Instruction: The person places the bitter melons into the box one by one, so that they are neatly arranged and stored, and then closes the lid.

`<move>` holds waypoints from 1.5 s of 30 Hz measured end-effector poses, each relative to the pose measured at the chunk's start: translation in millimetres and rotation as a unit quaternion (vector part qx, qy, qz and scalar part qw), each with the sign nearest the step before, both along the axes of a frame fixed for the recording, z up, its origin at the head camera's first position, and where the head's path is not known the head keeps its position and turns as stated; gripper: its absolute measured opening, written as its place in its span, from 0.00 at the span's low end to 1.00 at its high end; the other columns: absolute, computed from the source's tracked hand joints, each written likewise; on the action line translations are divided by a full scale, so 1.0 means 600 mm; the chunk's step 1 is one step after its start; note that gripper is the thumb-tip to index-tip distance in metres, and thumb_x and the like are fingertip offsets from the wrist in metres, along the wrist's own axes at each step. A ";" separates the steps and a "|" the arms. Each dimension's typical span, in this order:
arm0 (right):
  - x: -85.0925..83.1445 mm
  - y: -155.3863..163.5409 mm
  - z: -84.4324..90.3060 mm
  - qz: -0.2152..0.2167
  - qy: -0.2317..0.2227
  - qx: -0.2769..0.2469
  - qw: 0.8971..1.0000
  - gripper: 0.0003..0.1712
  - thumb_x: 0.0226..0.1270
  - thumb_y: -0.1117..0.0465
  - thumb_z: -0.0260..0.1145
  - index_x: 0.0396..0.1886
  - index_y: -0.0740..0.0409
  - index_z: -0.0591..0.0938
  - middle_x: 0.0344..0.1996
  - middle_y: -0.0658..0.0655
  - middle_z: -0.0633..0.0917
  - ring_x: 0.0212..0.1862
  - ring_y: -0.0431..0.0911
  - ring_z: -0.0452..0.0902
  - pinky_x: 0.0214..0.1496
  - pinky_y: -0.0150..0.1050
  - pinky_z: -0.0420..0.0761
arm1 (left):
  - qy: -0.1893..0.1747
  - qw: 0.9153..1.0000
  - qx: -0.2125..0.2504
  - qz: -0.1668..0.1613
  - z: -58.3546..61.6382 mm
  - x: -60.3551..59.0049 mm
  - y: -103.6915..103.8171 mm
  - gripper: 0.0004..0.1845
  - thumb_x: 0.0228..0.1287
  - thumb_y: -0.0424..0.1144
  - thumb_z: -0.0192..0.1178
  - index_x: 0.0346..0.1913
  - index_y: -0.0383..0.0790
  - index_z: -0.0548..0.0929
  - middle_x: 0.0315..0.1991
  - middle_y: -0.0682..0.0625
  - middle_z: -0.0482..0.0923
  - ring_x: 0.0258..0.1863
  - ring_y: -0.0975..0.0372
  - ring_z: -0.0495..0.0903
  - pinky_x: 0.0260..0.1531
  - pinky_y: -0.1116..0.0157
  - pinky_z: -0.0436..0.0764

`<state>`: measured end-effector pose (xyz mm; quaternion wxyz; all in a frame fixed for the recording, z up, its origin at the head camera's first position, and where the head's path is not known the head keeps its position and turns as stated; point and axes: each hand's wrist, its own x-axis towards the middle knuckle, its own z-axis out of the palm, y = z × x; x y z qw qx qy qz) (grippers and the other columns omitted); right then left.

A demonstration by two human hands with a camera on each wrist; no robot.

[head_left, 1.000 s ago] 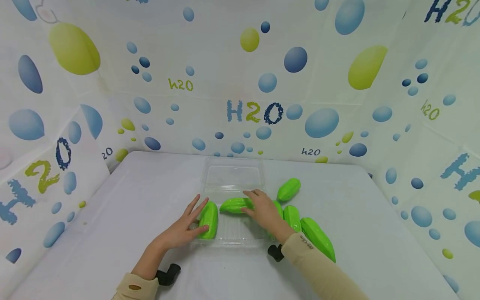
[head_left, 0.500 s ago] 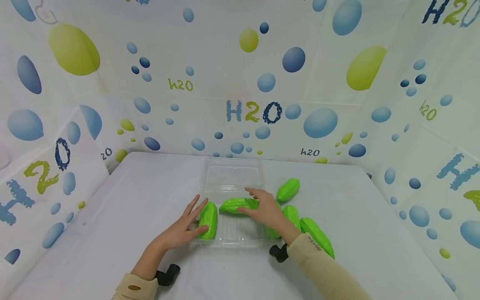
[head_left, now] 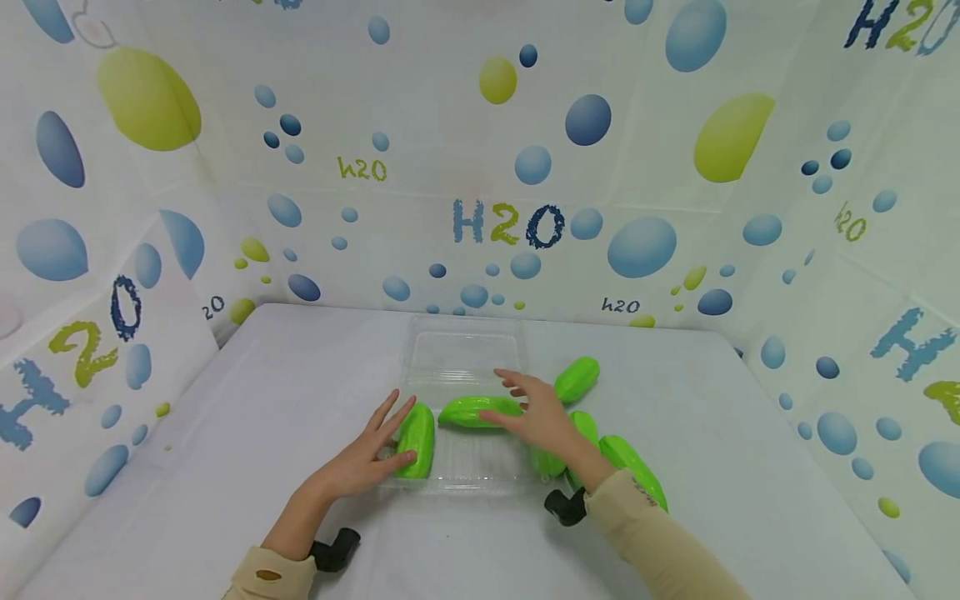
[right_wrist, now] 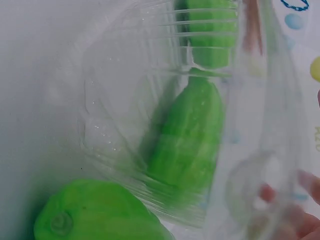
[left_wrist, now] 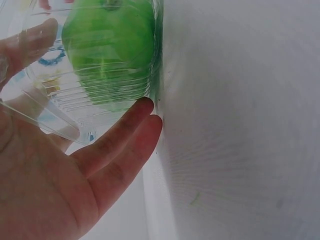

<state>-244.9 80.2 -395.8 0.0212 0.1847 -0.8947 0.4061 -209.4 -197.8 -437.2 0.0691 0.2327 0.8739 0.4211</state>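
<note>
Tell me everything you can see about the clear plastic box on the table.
The clear plastic box is a thin, transparent clamshell container with ribbed walls. It lies open on the white table, its lid folded back away from the person. Inside lie two green fruit-like pieces, one at the left edge, one across the middle. The left hand rests flat against its left side; the right hand hovers at its right side.

Beige sleeves (head_left: 660, 542) (blk wrist cams (head_left: 337, 546))
</note>
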 end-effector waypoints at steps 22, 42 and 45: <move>0.013 0.056 0.026 -0.029 -0.015 0.001 0.999 0.39 0.50 0.43 0.70 0.63 0.45 0.70 0.52 0.53 0.77 0.50 0.51 0.74 0.49 0.46 0.75 | 0.000 1.000 -0.008 0.004 -0.002 0.000 0.001 0.40 0.65 0.47 0.55 0.73 0.44 0.45 0.71 0.40 0.29 0.66 0.38 0.44 0.50 0.40 0.66; 0.029 0.110 0.033 -0.045 0.001 0.019 0.999 0.38 0.52 0.43 0.69 0.62 0.51 0.71 0.49 0.58 0.78 0.50 0.55 0.75 0.49 0.50 0.75 | 0.003 1.000 -0.007 0.004 -0.007 -0.002 0.000 0.40 0.65 0.49 0.54 0.73 0.44 0.45 0.71 0.41 0.30 0.66 0.38 0.45 0.50 0.40 0.66; 0.033 0.119 0.033 -0.051 0.001 0.022 0.998 0.38 0.52 0.44 0.69 0.62 0.52 0.71 0.50 0.60 0.78 0.50 0.55 0.74 0.50 0.50 0.74 | 0.003 1.000 -0.007 0.005 -0.006 -0.002 -0.001 0.40 0.64 0.49 0.54 0.73 0.45 0.45 0.71 0.41 0.30 0.66 0.38 0.45 0.49 0.41 0.67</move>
